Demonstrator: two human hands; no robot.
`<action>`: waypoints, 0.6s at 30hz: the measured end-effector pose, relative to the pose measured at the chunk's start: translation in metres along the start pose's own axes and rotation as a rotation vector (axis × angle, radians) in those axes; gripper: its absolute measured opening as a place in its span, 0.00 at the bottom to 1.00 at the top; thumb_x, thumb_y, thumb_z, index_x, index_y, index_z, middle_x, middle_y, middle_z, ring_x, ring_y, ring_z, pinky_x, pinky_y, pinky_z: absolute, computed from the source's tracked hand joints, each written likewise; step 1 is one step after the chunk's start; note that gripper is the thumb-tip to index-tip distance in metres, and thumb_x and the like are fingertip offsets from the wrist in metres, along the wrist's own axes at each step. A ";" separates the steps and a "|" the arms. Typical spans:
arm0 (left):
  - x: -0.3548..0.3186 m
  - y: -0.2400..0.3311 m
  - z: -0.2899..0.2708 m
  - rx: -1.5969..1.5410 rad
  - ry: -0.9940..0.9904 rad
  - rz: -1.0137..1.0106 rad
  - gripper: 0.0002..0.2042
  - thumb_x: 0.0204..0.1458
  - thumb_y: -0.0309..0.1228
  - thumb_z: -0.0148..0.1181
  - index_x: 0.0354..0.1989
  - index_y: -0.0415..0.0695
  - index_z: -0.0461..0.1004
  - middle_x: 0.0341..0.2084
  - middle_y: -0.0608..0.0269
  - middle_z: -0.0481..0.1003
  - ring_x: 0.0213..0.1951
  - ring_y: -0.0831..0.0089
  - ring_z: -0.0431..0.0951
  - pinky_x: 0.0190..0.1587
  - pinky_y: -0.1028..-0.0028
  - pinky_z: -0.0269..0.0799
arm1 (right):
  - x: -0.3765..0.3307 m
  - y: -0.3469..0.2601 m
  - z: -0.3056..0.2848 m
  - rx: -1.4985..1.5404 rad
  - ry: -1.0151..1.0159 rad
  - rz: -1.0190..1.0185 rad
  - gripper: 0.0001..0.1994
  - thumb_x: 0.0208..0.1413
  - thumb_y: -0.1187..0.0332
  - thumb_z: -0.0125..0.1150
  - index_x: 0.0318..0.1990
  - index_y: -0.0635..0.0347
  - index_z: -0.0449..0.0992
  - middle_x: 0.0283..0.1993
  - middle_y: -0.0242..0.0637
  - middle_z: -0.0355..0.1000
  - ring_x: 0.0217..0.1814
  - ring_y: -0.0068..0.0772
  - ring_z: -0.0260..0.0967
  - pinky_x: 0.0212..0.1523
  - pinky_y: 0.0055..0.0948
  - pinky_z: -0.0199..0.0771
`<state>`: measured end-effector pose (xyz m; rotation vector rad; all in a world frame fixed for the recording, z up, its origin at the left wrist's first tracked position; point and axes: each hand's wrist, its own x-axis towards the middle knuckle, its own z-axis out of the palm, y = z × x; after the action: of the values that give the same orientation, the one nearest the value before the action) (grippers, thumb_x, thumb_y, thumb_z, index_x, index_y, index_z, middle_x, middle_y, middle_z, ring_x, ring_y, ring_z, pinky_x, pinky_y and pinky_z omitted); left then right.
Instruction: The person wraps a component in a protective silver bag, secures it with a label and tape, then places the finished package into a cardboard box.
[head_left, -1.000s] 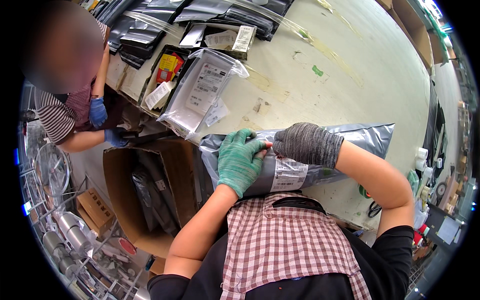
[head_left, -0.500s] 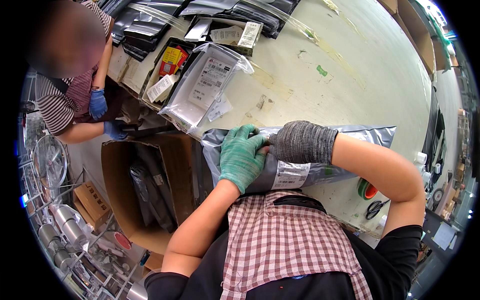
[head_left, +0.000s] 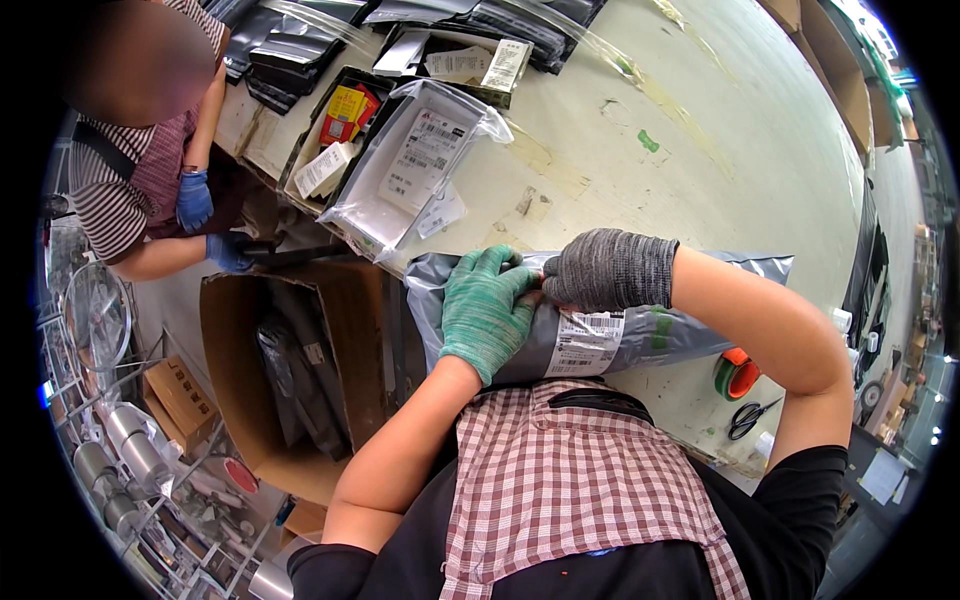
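A long grey plastic mailing bag (head_left: pixel 680 325) lies across the near edge of the table, a white label (head_left: pixel 588 344) stuck on its front. My left hand (head_left: pixel 490 310), in a green knit glove, grips the bag near its left end, thumb toward the right. Right beside it, my right hand (head_left: pixel 608 270) in a dark grey knit glove has its fingers closed on the bag's upper part. The fingertips of both hands nearly meet, and what lies between them is mostly hidden. Wrinkles run through the plastic around my left hand.
Ahead left stand a plastic-lined white tray (head_left: pixel 375 215) and boxes of cards and labels (head_left: pixel 343 125). An open carton (head_left: pixel 235 440) holds dark packages at my left. A tape roll (head_left: pixel 737 375) and scissors (head_left: pixel 745 420) lie at right. A co-worker's blue-gloved hand (head_left: pixel 195 200) is at far left.
My right hand has shifted slightly away from me, uncovering a little more of the label's top. My left hand stays nearly in place on the bag.
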<state>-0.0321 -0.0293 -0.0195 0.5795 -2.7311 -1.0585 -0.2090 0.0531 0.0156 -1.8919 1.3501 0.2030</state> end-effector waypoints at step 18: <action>0.001 0.002 -0.002 -0.027 -0.031 -0.027 0.10 0.41 0.29 0.66 0.34 0.50 0.81 0.39 0.63 0.73 0.44 0.59 0.70 0.49 0.64 0.66 | -0.010 0.008 0.009 0.221 0.033 0.096 0.11 0.54 0.58 0.58 0.38 0.51 0.79 0.35 0.40 0.73 0.40 0.43 0.73 0.42 0.39 0.74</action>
<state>-0.0334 -0.0296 -0.0164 0.6026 -2.7385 -1.1182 -0.2172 0.0658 0.0109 -1.6552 1.4250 0.0667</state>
